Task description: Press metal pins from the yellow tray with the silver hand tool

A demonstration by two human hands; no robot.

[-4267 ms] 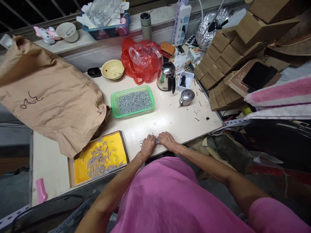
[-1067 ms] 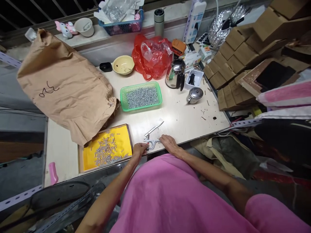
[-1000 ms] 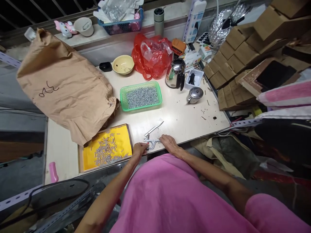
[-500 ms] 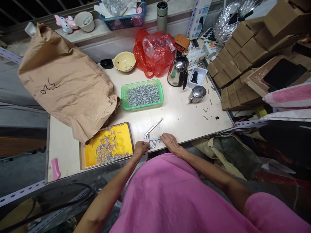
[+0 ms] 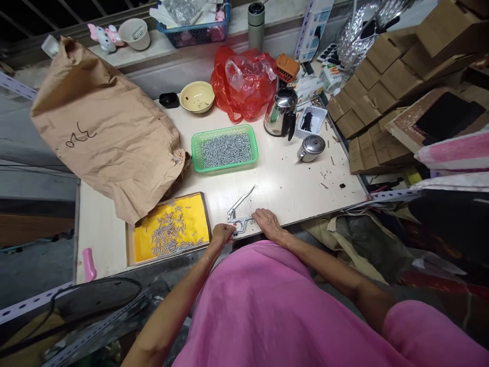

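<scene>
At the table's front edge lies a silvery metal hand tool point(image 5: 240, 222), with a long lever point(image 5: 242, 200) slanting up to the right and a small spring near its joint. My left hand point(image 5: 221, 235) is closed in a pinch at the tool's left end, where a bit of red shows; what its fingertips hold is too small to make out. My right hand point(image 5: 268, 224) lies palm down, its fingers curled together on the right end of the tool's handle. Left of my left hand, a yellow-lined tray point(image 5: 198, 216) carries many small metal pins point(image 5: 164, 234).
A green basket point(image 5: 225, 170) full of small metal pieces stands behind the tool. A big brown paper sack point(image 5: 110, 127) leans over the tray. Behind are a red plastic bag point(image 5: 244, 84), a kettle point(image 5: 280, 113) and a metal cup point(image 5: 311, 148). Cardboard boxes point(image 5: 397, 76) are stacked right.
The whole view has shifted very slightly. Both hands stay at the tool, with only a tiny movement of my left fingers.
</scene>
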